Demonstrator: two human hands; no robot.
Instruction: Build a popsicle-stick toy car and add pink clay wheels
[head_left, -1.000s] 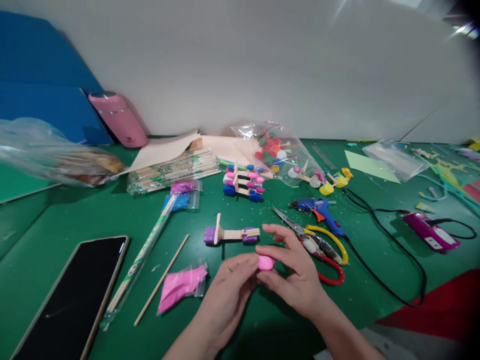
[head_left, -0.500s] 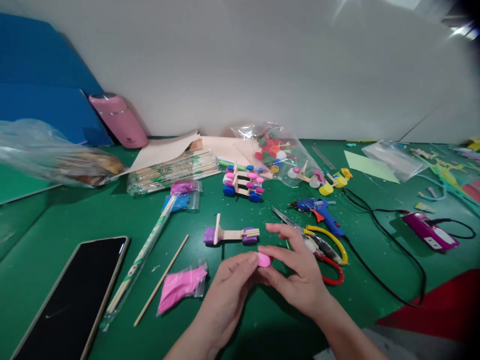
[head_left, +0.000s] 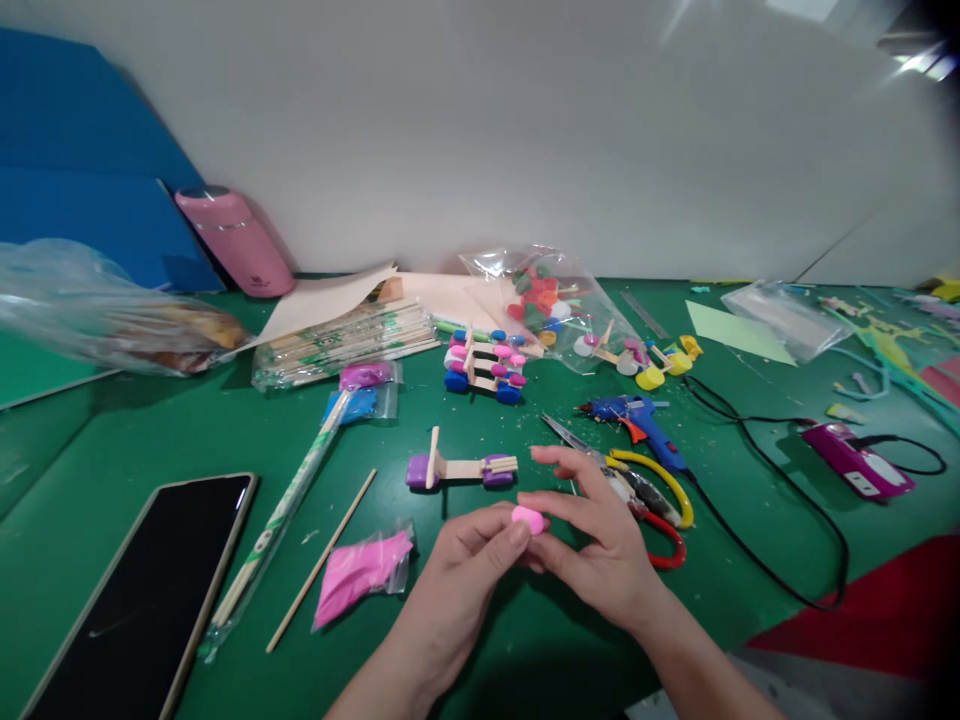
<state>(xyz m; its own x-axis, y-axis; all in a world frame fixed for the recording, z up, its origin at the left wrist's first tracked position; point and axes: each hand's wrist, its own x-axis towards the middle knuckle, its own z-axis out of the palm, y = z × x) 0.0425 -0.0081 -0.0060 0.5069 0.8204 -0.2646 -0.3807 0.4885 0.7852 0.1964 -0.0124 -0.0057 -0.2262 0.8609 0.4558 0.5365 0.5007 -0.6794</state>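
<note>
A small pink clay piece [head_left: 528, 519] is pinched between both hands at the lower middle. My left hand [head_left: 469, 570] grips it with thumb and fingers from the left. On its right side, my right hand [head_left: 596, 545] holds it between thumb and index finger, with another finger raised. Just beyond the hands lies a wooden stick piece with purple clay ends [head_left: 461, 469]. A bag of pink clay [head_left: 364, 575] rests left of my left hand, beside a thin wooden stick [head_left: 322, 560].
Scissors [head_left: 652, 490] and a blue glue gun [head_left: 634, 420] lie right of the hands. Several small clay-wheeled models [head_left: 486, 365] stand farther back. A phone [head_left: 142, 600] lies at left, a pink bottle [head_left: 236, 240] behind. A purple power socket [head_left: 859, 462] is at right.
My left thumb has shifted slightly right and down along the pink clay piece, and more of its surface shows. My right hand is nearly unchanged.
</note>
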